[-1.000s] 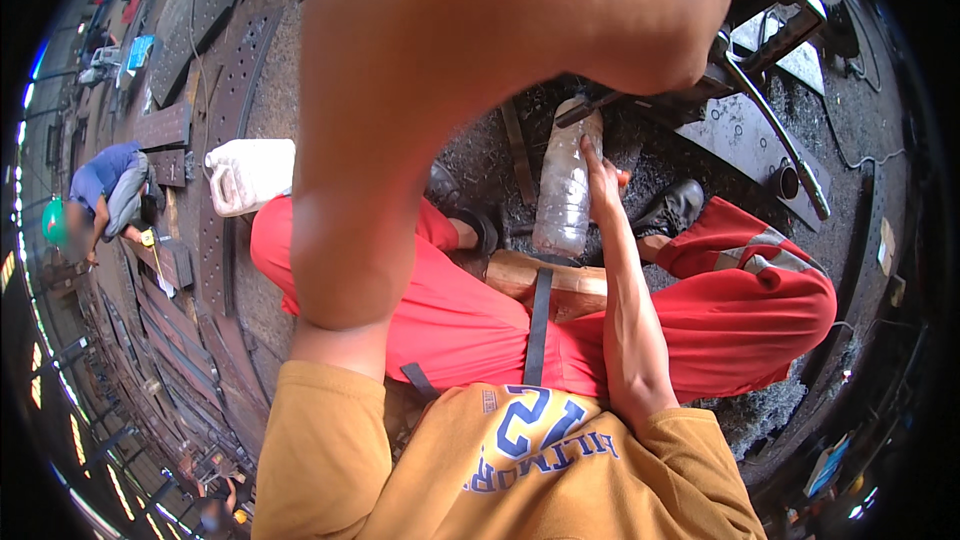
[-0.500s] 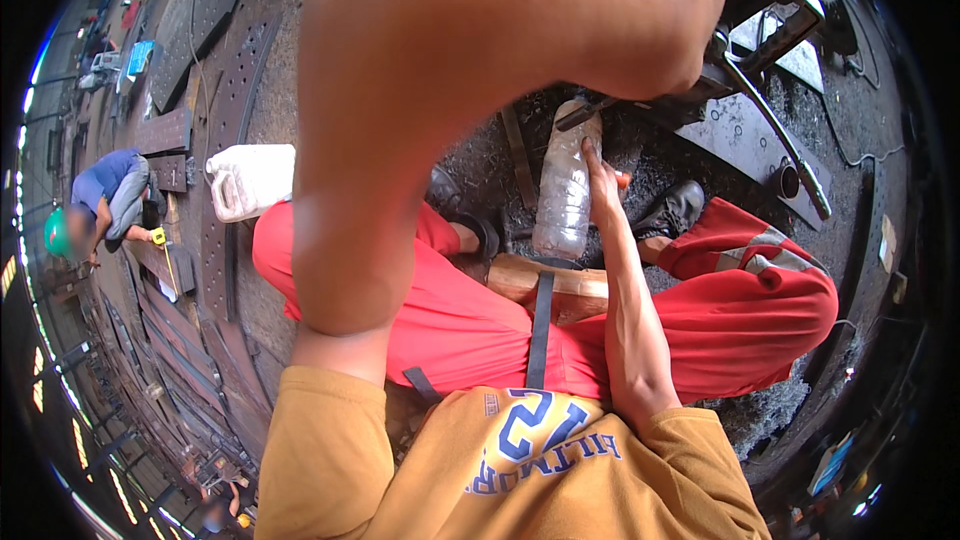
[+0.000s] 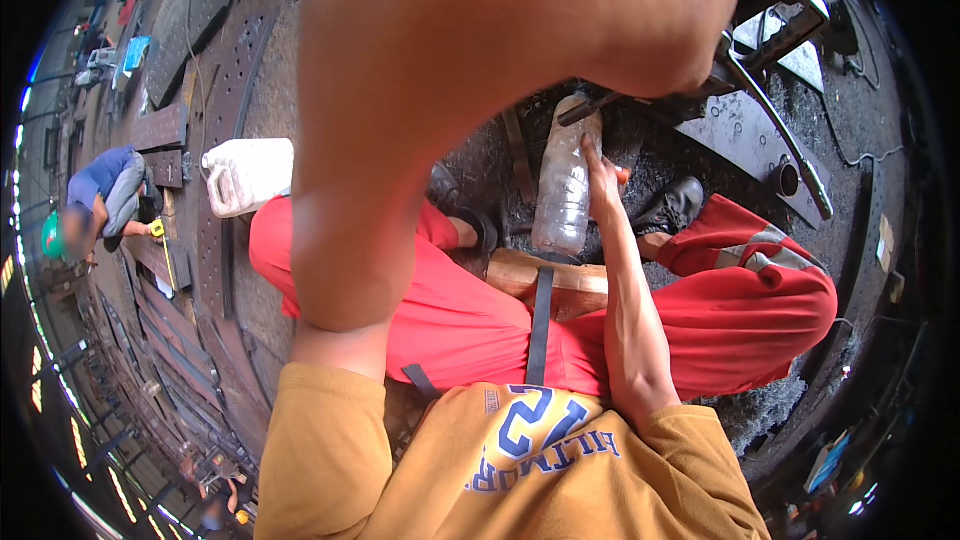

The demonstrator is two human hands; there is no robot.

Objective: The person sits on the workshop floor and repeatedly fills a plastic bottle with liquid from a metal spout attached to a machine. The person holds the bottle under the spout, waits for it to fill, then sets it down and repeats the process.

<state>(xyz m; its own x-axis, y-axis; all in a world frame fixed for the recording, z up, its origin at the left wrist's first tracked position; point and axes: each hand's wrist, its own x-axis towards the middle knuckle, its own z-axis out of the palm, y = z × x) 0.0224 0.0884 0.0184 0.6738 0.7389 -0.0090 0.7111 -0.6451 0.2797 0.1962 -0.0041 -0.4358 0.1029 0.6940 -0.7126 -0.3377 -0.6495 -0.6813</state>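
A clear plastic bottle [image 3: 562, 202] stands tilted between my lower legs, its upper end beneath a dark rod-like part [image 3: 588, 110] of a machine. My right hand [image 3: 602, 180] is closed on the bottle's right side, thumb lying along it. Something small and orange [image 3: 623, 176] shows beside that hand. Raised close to the camera, my left arm bends across the upper middle and reaches the dark machine [image 3: 765, 25] at upper right. The fingers of my left hand [image 3: 690, 50] cannot be made out. A long metal lever [image 3: 780, 130] slants down from the machine.
Below the bottle lies a wooden block [image 3: 515, 275]. A white jug [image 3: 250, 176] stands left of my knee. Drilled steel plates [image 3: 735, 135] and metal shavings [image 3: 770, 410] cover parts of the floor. At far left, a crouching person [image 3: 105, 185] in a green helmet works near a tape measure [image 3: 157, 228].
The far end of my left arm has shifted slightly to the right. My right hand keeps its hold on the bottle, almost unmoved.
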